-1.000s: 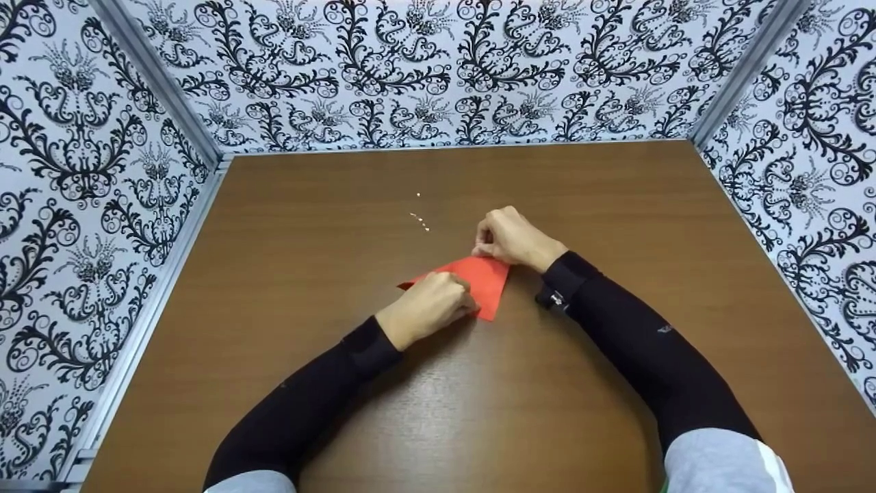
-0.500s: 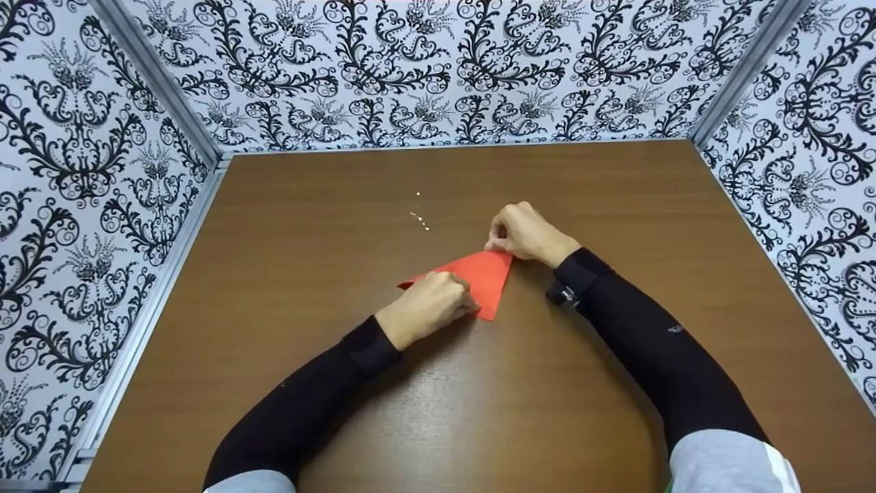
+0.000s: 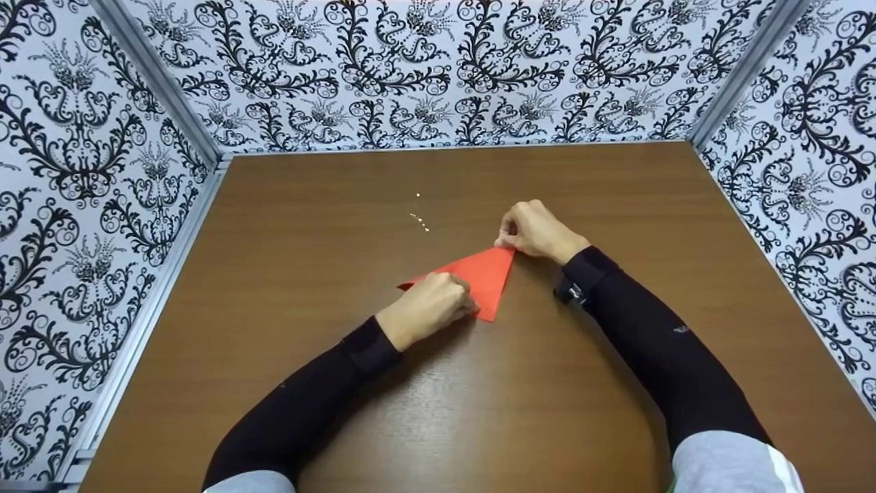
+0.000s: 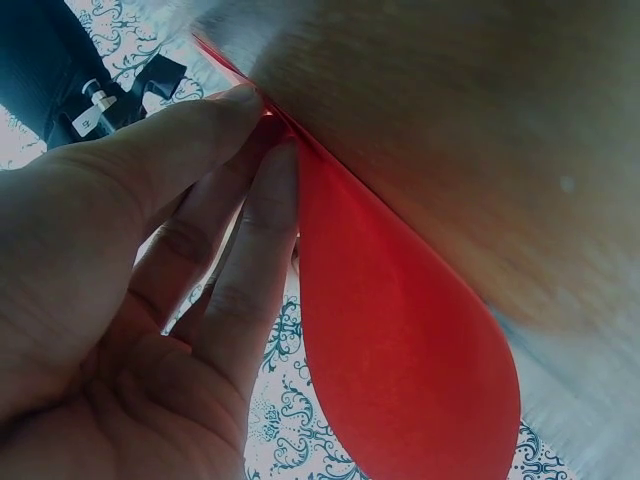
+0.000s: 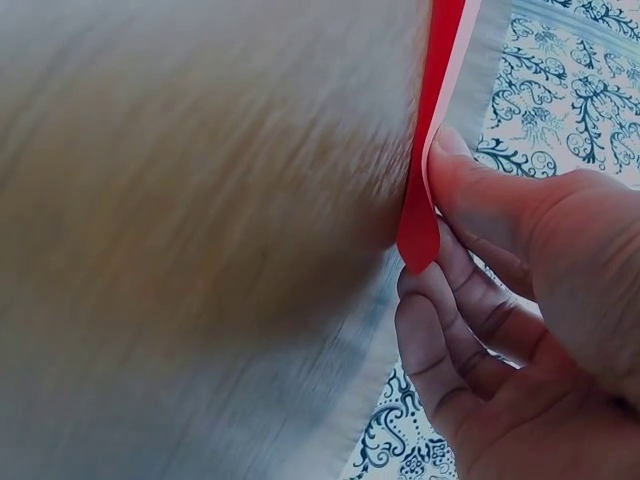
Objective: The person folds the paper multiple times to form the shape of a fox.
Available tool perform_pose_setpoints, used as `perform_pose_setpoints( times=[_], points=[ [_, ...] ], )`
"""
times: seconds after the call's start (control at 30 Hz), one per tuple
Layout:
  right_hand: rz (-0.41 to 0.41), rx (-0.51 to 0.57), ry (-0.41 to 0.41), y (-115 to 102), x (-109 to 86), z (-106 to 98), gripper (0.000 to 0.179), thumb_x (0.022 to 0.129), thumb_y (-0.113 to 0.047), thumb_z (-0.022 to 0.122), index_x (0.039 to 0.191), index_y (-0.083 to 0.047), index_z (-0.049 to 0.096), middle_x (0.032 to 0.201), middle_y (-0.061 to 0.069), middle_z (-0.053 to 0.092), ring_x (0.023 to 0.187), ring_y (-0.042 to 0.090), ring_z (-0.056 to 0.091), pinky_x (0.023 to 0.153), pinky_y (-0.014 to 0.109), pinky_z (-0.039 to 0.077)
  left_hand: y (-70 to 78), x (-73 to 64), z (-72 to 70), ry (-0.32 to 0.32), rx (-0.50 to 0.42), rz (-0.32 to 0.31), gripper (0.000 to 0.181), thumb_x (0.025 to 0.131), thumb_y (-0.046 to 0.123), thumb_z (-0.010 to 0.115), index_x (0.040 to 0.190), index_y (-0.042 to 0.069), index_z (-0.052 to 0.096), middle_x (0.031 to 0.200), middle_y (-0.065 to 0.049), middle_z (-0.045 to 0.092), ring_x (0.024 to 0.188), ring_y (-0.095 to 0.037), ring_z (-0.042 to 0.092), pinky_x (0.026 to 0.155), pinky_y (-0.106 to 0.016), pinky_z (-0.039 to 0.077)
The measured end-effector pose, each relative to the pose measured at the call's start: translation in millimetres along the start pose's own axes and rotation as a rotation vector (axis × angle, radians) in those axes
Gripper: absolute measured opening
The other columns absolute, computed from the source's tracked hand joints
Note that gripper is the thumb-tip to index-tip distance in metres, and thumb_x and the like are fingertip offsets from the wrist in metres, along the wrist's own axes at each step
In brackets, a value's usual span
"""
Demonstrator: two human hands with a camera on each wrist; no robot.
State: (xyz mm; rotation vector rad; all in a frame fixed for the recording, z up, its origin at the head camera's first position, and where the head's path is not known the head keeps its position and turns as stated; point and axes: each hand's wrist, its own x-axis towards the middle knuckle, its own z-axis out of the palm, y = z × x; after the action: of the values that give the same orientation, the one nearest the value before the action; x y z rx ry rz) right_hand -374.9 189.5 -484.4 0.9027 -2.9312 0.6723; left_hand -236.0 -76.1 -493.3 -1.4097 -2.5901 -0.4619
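A red sheet of paper (image 3: 487, 268) lies on the brown table in the head view, folded over on itself. My left hand (image 3: 430, 307) covers its near left part and pinches it between thumb and fingers. In the left wrist view the paper (image 4: 405, 340) bows out in a rounded, uncreased loop beside the fingers. At the far right corner, my right hand (image 3: 539, 231) pinches the edge. The right wrist view shows the layers of paper (image 5: 420, 235) edge-on, thumb on one side and fingertips at the other. The head view hides the part under the left hand.
Several small white specks (image 3: 420, 219) lie on the wooden table (image 3: 328, 205) beyond the paper. Patterned black-and-white panels (image 3: 424, 75) stand at the back and both sides, joined by metal rails (image 3: 157, 75).
My right hand has slid to the right and slightly away along the paper's far edge, uncovering more of the sheet. The left hand has stayed in place.
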Motion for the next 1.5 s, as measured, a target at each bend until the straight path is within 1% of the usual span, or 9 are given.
perform_pose_setpoints(
  times=[0.3, 0.53, 0.67, 0.8, 0.97, 1.1, 1.3, 1.43, 1.5],
  points=[
    [0.007, 0.006, -0.005, 2.5, 0.7, -0.7, 0.019, 0.099, -0.023, 0.096, 0.089, -0.009, 0.088, 0.088, 0.007, 0.085, 0.082, 0.024, 0.07, 0.08, 0.037, 0.056, -0.6, 0.2, -0.2, 0.001, -0.004, 0.005, 0.019, 0.105, 0.003, 0.083, 0.089, 0.013, 0.088, 0.081, -0.006, 0.076, 0.075, -0.016, 0.071, 0.073, -0.034, 0.063],
    [-0.008, -0.024, 0.024, 10.9, -1.4, -2.3, 0.018, 0.1, -0.02, 0.094, 0.088, -0.007, 0.089, 0.093, 0.008, 0.089, 0.08, 0.026, 0.07, 0.079, 0.039, 0.056, -1.1, -0.2, 0.1, -0.013, -0.019, -0.015, 0.024, 0.105, 0.006, 0.084, 0.083, 0.014, 0.085, 0.077, -0.006, 0.071, 0.072, -0.008, 0.053, 0.07, -0.03, 0.055],
    [0.001, -0.013, 0.028, 17.2, -2.5, -4.8, 0.016, 0.101, -0.019, 0.093, 0.091, -0.007, 0.09, 0.096, 0.009, 0.09, 0.084, 0.028, 0.073, 0.083, 0.042, 0.058, -1.6, 0.1, 0.3, -0.005, -0.031, -0.017, 0.022, 0.105, 0.005, 0.084, 0.085, 0.014, 0.087, 0.078, -0.006, 0.073, 0.072, -0.008, 0.055, 0.07, -0.031, 0.058],
    [0.0, -0.02, 0.038, 25.2, -4.3, -6.5, 0.016, 0.1, -0.019, 0.094, 0.093, -0.006, 0.09, 0.095, 0.01, 0.089, 0.084, 0.03, 0.075, 0.083, 0.044, 0.059, -2.0, 0.6, 0.4, -0.002, -0.036, -0.008, 0.023, 0.106, 0.004, 0.082, 0.085, 0.012, 0.087, 0.078, -0.007, 0.073, 0.072, -0.011, 0.057, 0.071, -0.034, 0.059],
    [0.018, -0.025, 0.057, 35.5, -7.2, -8.5, 0.017, 0.1, -0.02, 0.094, 0.092, -0.006, 0.089, 0.092, 0.011, 0.087, 0.084, 0.03, 0.073, 0.082, 0.043, 0.056, -2.0, 0.8, 1.1, 0.002, -0.031, 0.0, 0.024, 0.105, 0.0, 0.081, 0.084, 0.012, 0.086, 0.077, -0.007, 0.072, 0.072, -0.01, 0.055, 0.07, -0.034, 0.059],
    [0.036, -0.02, 0.07, 40.7, -8.9, -9.0, 0.02, 0.1, -0.02, 0.094, 0.089, -0.006, 0.087, 0.09, 0.011, 0.086, 0.084, 0.03, 0.072, 0.082, 0.042, 0.055, -1.6, 0.3, 1.5, 0.004, -0.028, -0.005, 0.025, 0.104, 0.0, 0.082, 0.082, 0.012, 0.085, 0.076, -0.006, 0.071, 0.072, -0.007, 0.051, 0.068, -0.03, 0.055],
    [0.044, -0.011, 0.085, 41.7, -11.2, -11.0, 0.019, 0.101, -0.019, 0.093, 0.089, -0.005, 0.087, 0.09, 0.013, 0.085, 0.084, 0.03, 0.07, 0.082, 0.042, 0.053, -1.3, 0.4, 0.2, 0.009, -0.035, 0.004, 0.028, 0.105, -0.001, 0.08, 0.079, 0.01, 0.082, 0.073, -0.002, 0.061, 0.073, -0.006, 0.043, 0.067, -0.028, 0.046],
    [0.053, 0.001, 0.106, 36.1, -14.0, -17.7, 0.012, 0.102, -0.015, 0.091, 0.096, -0.005, 0.09, 0.095, 0.015, 0.087, 0.091, 0.035, 0.076, 0.086, 0.045, 0.056, -0.7, 0.3, -0.7, -0.005, -0.013, 0.004, 0.028, 0.104, -0.002, 0.08, 0.08, 0.011, 0.082, 0.074, -0.002, 0.064, 0.073, -0.005, 0.043, 0.067, -0.025, 0.045],
    [0.056, 0.022, 0.129, 28.4, -17.2, -22.4, 0.01, 0.103, -0.014, 0.09, 0.1, -0.004, 0.091, 0.097, 0.017, 0.086, 0.095, 0.037, 0.077, 0.088, 0.047, 0.057, -0.2, -0.3, -0.8, -0.015, 0.002, -0.001, 0.027, 0.105, 0.0, 0.08, 0.081, 0.012, 0.083, 0.077, -0.004, 0.069, 0.073, -0.005, 0.044, 0.067, -0.026, 0.048]
  ],
)
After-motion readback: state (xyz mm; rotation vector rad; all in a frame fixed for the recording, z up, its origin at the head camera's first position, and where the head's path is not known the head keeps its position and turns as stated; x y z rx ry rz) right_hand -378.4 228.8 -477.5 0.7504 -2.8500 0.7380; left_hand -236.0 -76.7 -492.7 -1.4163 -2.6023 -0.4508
